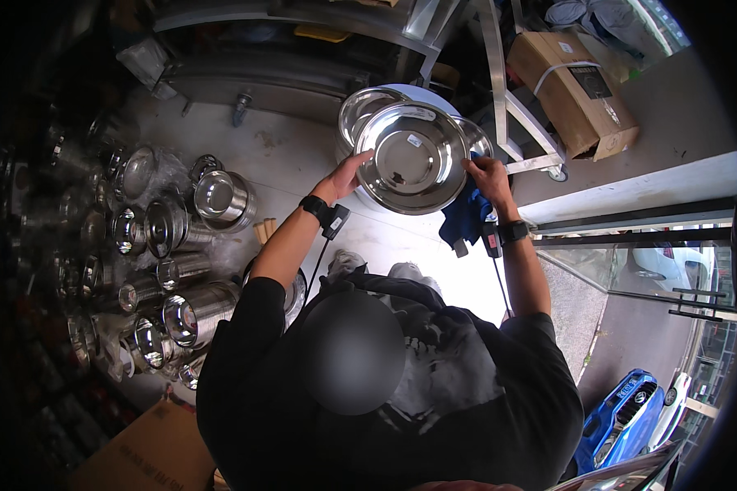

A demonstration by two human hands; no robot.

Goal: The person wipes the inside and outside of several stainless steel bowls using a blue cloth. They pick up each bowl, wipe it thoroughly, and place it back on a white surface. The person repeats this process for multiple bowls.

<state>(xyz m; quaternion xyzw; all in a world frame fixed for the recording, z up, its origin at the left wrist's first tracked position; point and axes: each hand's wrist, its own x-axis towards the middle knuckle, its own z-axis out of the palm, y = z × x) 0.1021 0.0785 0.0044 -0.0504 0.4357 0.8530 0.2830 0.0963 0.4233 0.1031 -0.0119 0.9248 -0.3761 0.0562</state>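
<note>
A wide, shallow steel bowl (412, 158) is held up in front of the person, its hollow side facing the camera. It is polished and mirror-bright, with a flat round bottom, a small sticker near the middle and a thin rolled rim. The left hand (350, 173) grips the left rim, and the right hand (486, 173) grips the right rim together with a blue cloth (464, 218) that hangs below it. More steel bowls (365, 110) sit stacked just behind. Steel pots (190, 307) crowd the floor at left.
</note>
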